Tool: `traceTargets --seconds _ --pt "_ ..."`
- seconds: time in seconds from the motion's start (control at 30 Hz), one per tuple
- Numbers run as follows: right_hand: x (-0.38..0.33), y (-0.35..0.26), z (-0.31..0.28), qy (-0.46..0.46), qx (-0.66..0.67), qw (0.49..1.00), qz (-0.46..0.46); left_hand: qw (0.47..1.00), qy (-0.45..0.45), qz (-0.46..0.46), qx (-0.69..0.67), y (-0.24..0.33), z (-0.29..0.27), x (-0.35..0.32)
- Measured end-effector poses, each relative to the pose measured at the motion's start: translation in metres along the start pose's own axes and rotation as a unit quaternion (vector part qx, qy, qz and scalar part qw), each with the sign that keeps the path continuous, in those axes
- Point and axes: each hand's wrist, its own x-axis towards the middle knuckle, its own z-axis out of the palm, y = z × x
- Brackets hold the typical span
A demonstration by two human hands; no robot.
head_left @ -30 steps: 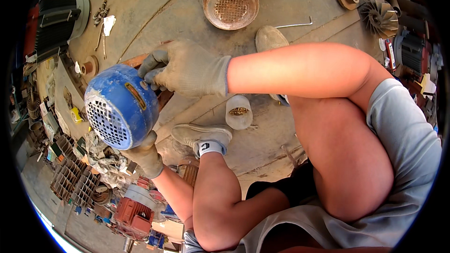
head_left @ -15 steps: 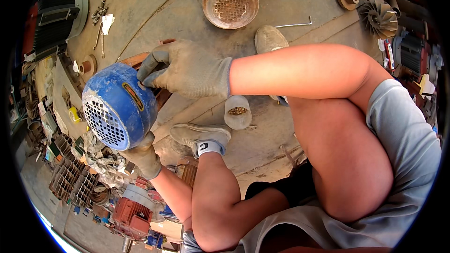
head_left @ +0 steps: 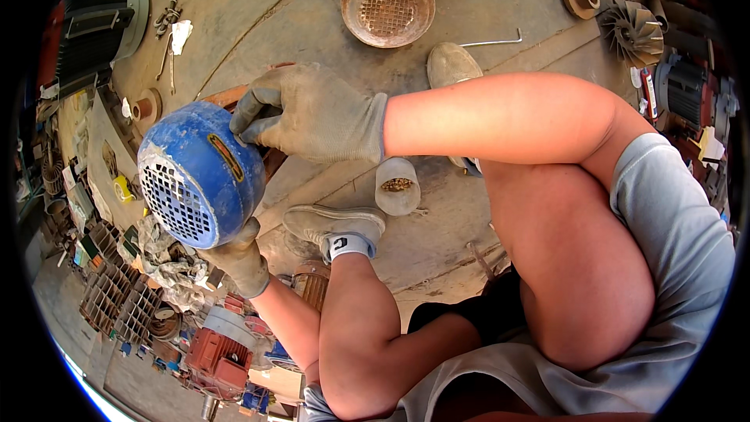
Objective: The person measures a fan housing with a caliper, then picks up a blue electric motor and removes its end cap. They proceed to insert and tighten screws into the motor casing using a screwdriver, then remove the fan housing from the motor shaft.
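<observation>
Gloved left hand (head_left: pixel 244 262) is gripping blue domed cover (head_left: pixel 238 172) from below, grille (head_left: pixel 176 202) facing lower left. Gloved right hand (head_left: pixel 308 113) is touching cover's right side, fingers bent. White cup (head_left: pixel 398 205) is holding small brass-coloured pieces (head_left: pixel 397 185); rusty gridded dish (head_left: pixel 388 6) is lying farther off.

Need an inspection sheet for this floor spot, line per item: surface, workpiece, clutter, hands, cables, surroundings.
Surface: stained brownish floor with long seam lines.
Workpiece: blue vented cover, paint scuffed, grille end facing lower left; orange-brown metal partly visible behind it.
Clutter: translucent cup with small brass-coloured pieces, near one shoe; rusty round grid-centred piece; bent rod; fan wheel.
Hands: both gloved; left hand at the cover's lower edge, partly hidden; right hand at its side, grip unclear.
Cables: nothing seen that is clearly one.
Surroundings: red motor lower left; dark finned motor upper left.
</observation>
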Motion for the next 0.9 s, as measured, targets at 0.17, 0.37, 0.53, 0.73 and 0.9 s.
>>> traceTargets --seconds 0.17,0.37,0.53,0.73,0.9 --pt "0.0 0.0 0.0 0.003 0.023 1.0 0.007 1.0 0.003 -0.001 -0.018 -0.003 -0.001 -0.002" --pt "0.0 0.004 -0.002 0.001 0.019 1.0 -0.006 0.999 0.011 -0.031 0.014 0.0 0.0 0.0" --pt "0.003 0.009 0.0 -0.007 0.011 1.0 -0.005 1.0 -0.012 -0.002 0.021 -0.006 -0.005 0.002" --pt "0.007 0.006 -0.003 -0.02 -0.001 1.0 0.014 0.996 -0.03 0.024 0.079 0.003 -0.005 0.011" --pt "0.005 -0.006 0.001 -0.035 0.001 0.998 0.048 0.997 -0.023 -0.042 -0.066 0.017 0.003 0.015"
